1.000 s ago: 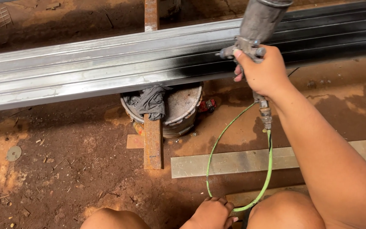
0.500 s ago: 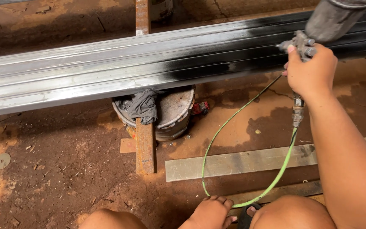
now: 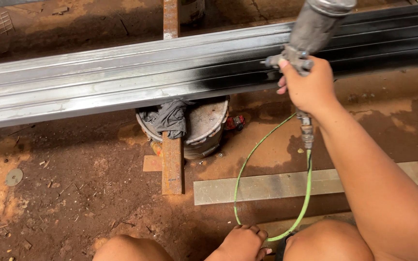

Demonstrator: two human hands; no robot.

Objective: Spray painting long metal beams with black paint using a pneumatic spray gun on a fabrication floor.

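My right hand [image 3: 308,87] grips the handle of a grey metal spray gun [image 3: 310,29] held over several long steel beams [image 3: 97,87] that lie side by side across the view. The beams are bare grey on the left and black with paint [image 3: 373,43] on the right. A thin green air hose [image 3: 245,169] loops from the gun's base down to my left hand [image 3: 240,241], which rests by my knees at the bottom edge with its fingers curled over the hose.
Under the beams stand a dented metal bucket [image 3: 204,128] with a dark rag [image 3: 168,118] and a rusty flat bar [image 3: 171,159]. A grey flat plate [image 3: 267,186] lies on the red dirt ground. A small metal disc [image 3: 13,177] lies at left.
My right hand carried the spray gun to the right along the beams, then back to the left. The left hand has kept the hose near my knees.
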